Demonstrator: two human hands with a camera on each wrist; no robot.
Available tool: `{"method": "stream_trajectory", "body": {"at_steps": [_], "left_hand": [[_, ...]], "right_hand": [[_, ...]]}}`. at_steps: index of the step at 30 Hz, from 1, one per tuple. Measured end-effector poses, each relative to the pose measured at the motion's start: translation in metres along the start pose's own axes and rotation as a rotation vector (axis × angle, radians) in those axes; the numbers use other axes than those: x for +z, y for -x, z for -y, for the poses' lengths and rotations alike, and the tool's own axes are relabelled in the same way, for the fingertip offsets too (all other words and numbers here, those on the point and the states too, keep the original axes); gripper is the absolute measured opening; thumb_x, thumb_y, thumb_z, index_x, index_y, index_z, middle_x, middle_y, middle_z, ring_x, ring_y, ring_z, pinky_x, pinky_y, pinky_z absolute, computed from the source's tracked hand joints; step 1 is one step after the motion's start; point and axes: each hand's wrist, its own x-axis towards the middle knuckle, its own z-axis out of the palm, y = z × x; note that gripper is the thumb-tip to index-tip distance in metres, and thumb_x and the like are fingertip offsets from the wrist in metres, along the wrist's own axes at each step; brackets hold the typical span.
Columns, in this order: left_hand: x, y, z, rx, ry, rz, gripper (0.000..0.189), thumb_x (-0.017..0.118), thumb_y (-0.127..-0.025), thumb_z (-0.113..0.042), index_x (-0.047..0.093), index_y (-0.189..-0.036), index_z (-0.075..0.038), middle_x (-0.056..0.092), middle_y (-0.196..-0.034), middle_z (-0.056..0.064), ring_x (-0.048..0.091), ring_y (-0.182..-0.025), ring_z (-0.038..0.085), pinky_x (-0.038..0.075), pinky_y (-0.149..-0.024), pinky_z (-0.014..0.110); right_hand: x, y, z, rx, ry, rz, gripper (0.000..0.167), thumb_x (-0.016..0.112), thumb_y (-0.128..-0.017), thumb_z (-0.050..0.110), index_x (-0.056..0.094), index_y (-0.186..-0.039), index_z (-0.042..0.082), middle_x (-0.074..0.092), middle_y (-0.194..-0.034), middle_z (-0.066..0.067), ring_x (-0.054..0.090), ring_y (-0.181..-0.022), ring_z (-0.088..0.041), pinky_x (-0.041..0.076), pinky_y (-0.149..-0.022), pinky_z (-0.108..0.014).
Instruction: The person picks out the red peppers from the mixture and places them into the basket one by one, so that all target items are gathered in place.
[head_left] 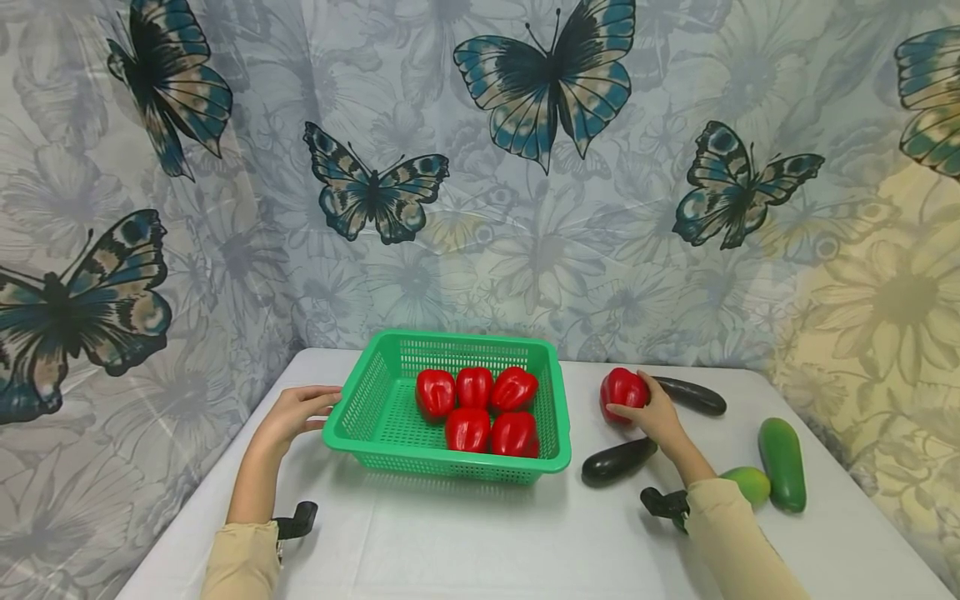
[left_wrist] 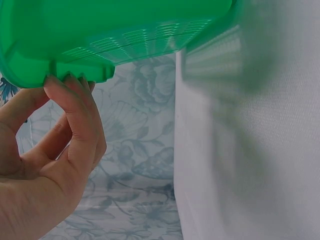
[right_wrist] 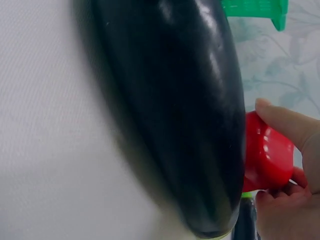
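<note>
At the left end of a green plastic basket (head_left: 450, 468), my left hand (head_left: 296, 412) has its fingertips on the rim. The left wrist view shows bent fingers (left_wrist: 75, 110) and thumb at the rim's edge. Several red bell peppers (head_left: 467, 429) lie inside the basket, mostly towards its right side. To the right of the basket, my right hand (head_left: 656, 408) grips another red bell pepper (head_left: 621, 393), thumb on one side and fingers on the other. A dark eggplant (head_left: 618, 461) lies just in front of that pepper and fills much of the right wrist view.
Behind the right hand lies a second dark eggplant (head_left: 690, 395). A green cucumber-shaped vegetable (head_left: 782, 464) and a yellowish-green mango-like item (head_left: 750, 483) are at the right, the latter partly behind the sleeve. A butterfly-patterned cloth (head_left: 525, 275) hangs behind the white table (head_left: 450, 542).
</note>
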Motion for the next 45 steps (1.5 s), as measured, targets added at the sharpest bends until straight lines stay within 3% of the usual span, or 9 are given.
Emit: {"method": "stream_trajectory", "body": {"at_steps": [18, 30, 45], "left_hand": [[0.001, -0.001, 0.001, -0.005, -0.017, 0.011, 0.055, 0.059, -0.098, -0.035, 0.053, -0.136, 0.003, 0.052, -0.14, 0.023, 0.059, -0.117, 0.031, 0.058, -0.091, 0.036], [0.0, -0.001, 0.0, -0.001, -0.01, 0.011, 0.054, 0.06, -0.097, -0.035, 0.054, -0.136, 0.003, 0.053, -0.139, 0.023, 0.06, -0.115, 0.028, 0.058, -0.09, 0.035], [0.0, 0.0, 0.0, -0.008, -0.006, 0.01, 0.056, 0.06, -0.097, -0.036, 0.053, -0.138, 0.001, 0.052, -0.14, 0.022, 0.06, -0.114, 0.026, 0.058, -0.091, 0.034]], "right_hand": [[0.002, 0.003, 0.031, -0.025, -0.075, -0.053, 0.094, 0.07, -0.088, 0.024, 0.009, -0.156, 0.001, 0.022, -0.156, -0.03, 0.028, -0.138, -0.051, 0.044, -0.104, -0.063], [0.008, 0.011, 0.077, -0.046, -0.148, -0.032, 0.094, 0.072, -0.088, 0.023, 0.011, -0.156, 0.001, 0.026, -0.156, -0.028, 0.031, -0.139, -0.048, 0.045, -0.106, -0.059], [0.017, 0.023, 0.11, -0.105, -0.154, -0.066, 0.091, 0.073, -0.087, 0.021, 0.016, -0.155, 0.002, 0.031, -0.155, -0.025, 0.033, -0.139, -0.045, 0.046, -0.106, -0.058]]}}
